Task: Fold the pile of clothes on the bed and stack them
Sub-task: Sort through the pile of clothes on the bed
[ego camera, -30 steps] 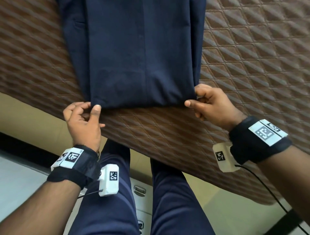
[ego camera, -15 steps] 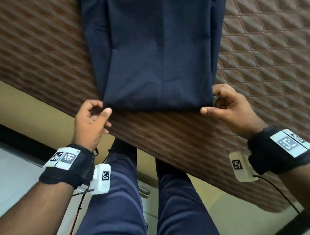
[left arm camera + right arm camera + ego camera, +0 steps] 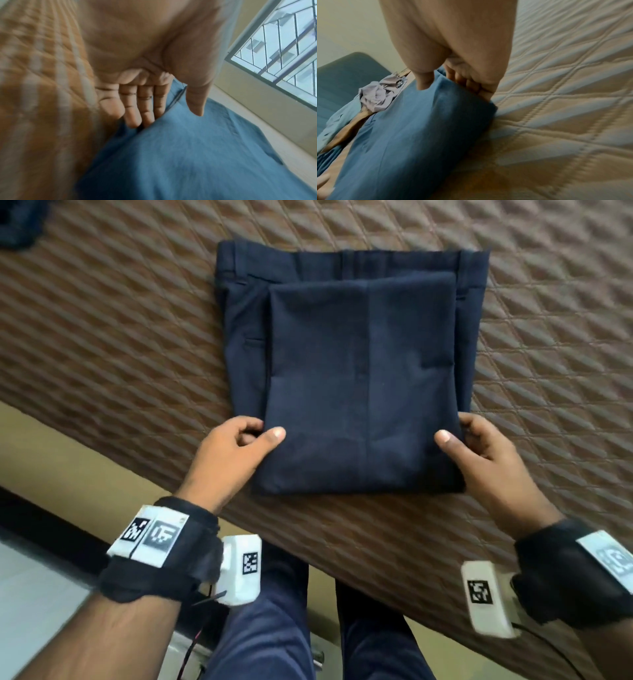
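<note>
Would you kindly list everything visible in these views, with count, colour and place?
trousers: one, navy, folded on the bed near its front edge, gripped at both near corners
bed: one, brown quilted cover, under the trousers
clothes pile: one heap, grey and light blue, on the bed beyond the trousers
dark garment: one, at the far left corner of the head view, partly cut off
window: one, barred, seen in the left wrist view
left hand: grips the trousers' near left corner
right hand: grips the near right corner
legs: two, in navy trousers, standing by the bed
</note>
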Tool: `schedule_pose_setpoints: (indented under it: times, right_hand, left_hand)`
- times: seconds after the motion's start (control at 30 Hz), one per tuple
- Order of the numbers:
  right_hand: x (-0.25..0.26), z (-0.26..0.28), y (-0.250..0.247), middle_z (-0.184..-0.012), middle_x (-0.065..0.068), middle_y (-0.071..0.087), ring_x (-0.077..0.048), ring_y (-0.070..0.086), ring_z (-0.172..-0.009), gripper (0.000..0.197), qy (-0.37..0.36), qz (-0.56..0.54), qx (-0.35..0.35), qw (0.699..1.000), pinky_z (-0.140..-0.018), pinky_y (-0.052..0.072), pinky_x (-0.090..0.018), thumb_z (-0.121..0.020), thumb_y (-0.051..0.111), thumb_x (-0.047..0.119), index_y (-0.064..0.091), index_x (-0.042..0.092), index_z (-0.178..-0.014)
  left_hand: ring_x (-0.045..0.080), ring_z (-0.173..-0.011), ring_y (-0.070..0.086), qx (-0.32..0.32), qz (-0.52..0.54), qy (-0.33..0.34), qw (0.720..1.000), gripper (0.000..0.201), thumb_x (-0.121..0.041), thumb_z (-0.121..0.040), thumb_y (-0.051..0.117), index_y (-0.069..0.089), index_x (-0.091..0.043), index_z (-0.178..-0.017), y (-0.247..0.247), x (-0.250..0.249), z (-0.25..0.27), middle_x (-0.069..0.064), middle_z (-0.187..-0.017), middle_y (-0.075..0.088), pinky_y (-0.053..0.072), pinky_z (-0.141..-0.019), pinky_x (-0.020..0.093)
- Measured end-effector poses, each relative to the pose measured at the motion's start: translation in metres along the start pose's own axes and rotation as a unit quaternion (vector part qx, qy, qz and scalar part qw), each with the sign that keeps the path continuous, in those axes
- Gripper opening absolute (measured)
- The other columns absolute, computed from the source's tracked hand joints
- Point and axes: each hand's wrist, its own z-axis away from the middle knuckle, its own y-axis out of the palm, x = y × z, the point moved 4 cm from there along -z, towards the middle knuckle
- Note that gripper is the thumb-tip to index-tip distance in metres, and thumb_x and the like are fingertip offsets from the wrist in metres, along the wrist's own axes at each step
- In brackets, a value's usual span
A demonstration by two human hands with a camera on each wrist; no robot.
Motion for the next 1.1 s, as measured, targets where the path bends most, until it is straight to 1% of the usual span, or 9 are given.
schedule_pose_setpoints:
  times: [0.1, 0.2, 0.3, 0.43, 0.5, 0.73, 0.87, 0.97, 1.1]
  right_hand:
    - [0.013, -0.026, 0.012, -0.104, 0.013, 0.070, 0.001, 0.067, -0.097, 0.014, 0.020, -0.025, -0.039, 0.999, -0.080, 0.054, -0.019, -0.097, 0.060, 0.026, 0.058, 0.033, -0.108]
    - [0.037, -0.054, 0.018, -0.100, 0.004, 0.071, -0.010, 0.068, -0.095, 0.006, 0.003, -0.031, -0.077, 0.997, -0.089, 0.057, -0.036, -0.097, 0.061, 0.018, 0.062, 0.019, -0.102]
    - [0.055, -0.068, 0.015, -0.090, 0.009, 0.067, 0.003, 0.063, -0.080, 0.012, -0.035, -0.021, -0.101, 0.994, -0.075, 0.054, -0.022, -0.097, 0.059, 0.013, 0.057, 0.023, -0.091]
    - [0.043, -0.072, 0.014, -0.101, 0.003, 0.069, -0.010, 0.066, -0.097, 0.022, 0.021, 0.037, -0.092, 0.995, -0.091, 0.054, -0.041, -0.086, 0.067, 0.043, 0.055, 0.028, -0.096]
    - [0.048, -0.077, 0.013, -0.107, 0.002, 0.069, -0.013, 0.066, -0.102, 0.020, 0.020, 0.007, -0.107, 0.994, -0.094, 0.053, -0.039, -0.091, 0.064, 0.040, 0.057, 0.025, -0.103]
    - [0.086, -0.124, 0.010, -0.078, -0.001, 0.061, -0.014, 0.055, -0.074, 0.016, -0.007, -0.022, -0.187, 0.982, -0.068, 0.047, -0.032, -0.089, 0.070, 0.026, 0.060, 0.019, -0.077]
    - [0.095, -0.124, -0.004, -0.069, 0.005, 0.049, -0.006, 0.044, -0.062, 0.029, -0.061, 0.023, -0.266, 0.962, -0.063, 0.042, -0.027, -0.078, 0.074, 0.028, 0.046, 0.026, -0.072]
    - [0.103, -0.104, 0.005, -0.102, 0.000, 0.055, -0.014, 0.056, -0.091, 0.037, -0.096, 0.173, -0.280, 0.939, -0.085, 0.050, -0.039, -0.079, 0.067, 0.049, 0.054, 0.025, -0.105]
    - [0.114, -0.068, 0.074, -0.142, -0.017, 0.048, -0.034, 0.043, -0.133, 0.048, -0.277, 0.389, -0.197, 0.856, -0.114, 0.032, -0.044, -0.094, 0.052, 0.030, 0.052, 0.005, -0.136]
  left_hand:
    - [0.016, -0.063, 0.054, -0.016, 0.052, 0.010, 0.998, 0.059, -0.067, -0.059, 0.073, 0.066, -0.016, -0.088, 0.006, -0.025, -0.027, 0.001, -0.070, 0.063, 0.046, -0.065, 0.035]
    - [0.015, -0.065, 0.050, -0.031, 0.147, 0.019, 0.988, 0.027, -0.027, -0.075, 0.083, 0.059, -0.014, -0.077, 0.012, -0.049, -0.049, 0.006, -0.068, 0.059, 0.045, -0.063, 0.032]
    - [0.010, -0.068, 0.058, -0.016, 0.210, 0.059, 0.976, 0.022, -0.001, -0.087, 0.071, 0.056, -0.015, -0.079, 0.009, -0.068, -0.060, -0.001, -0.070, 0.066, 0.052, -0.069, 0.024]
    - [0.006, -0.060, 0.057, 0.014, 0.247, 0.006, 0.969, 0.010, -0.015, -0.092, 0.069, 0.060, -0.019, -0.095, 0.007, -0.066, -0.069, -0.006, -0.072, 0.069, 0.045, -0.059, 0.026]
    - [0.006, -0.065, 0.056, -0.002, 0.257, 0.023, 0.966, 0.013, -0.019, -0.090, 0.072, 0.061, -0.019, -0.097, 0.007, -0.074, -0.076, -0.002, -0.077, 0.068, 0.045, -0.062, 0.026]
    - [0.010, -0.064, 0.052, -0.054, 0.207, 0.122, 0.969, 0.016, -0.016, -0.081, 0.079, 0.063, -0.019, -0.080, 0.008, -0.117, -0.122, 0.000, -0.069, 0.061, 0.049, -0.066, 0.030]
    - [0.014, -0.072, 0.059, -0.041, 0.176, 0.138, 0.974, 0.018, -0.026, -0.082, 0.067, 0.069, -0.011, -0.091, 0.008, -0.116, -0.133, 0.004, -0.078, 0.068, 0.056, -0.075, 0.039]
    - [0.026, -0.106, 0.063, -0.131, 0.073, 0.211, 0.966, 0.041, -0.023, -0.089, 0.060, 0.064, -0.003, -0.124, 0.003, -0.116, -0.110, 0.013, -0.117, 0.066, 0.050, -0.099, 0.043]
    - [0.032, -0.144, 0.033, -0.097, -0.101, 0.393, 0.909, 0.055, -0.012, -0.094, 0.048, 0.039, -0.002, -0.148, 0.038, -0.125, -0.044, 0.019, -0.154, 0.038, 0.023, -0.120, 0.042]
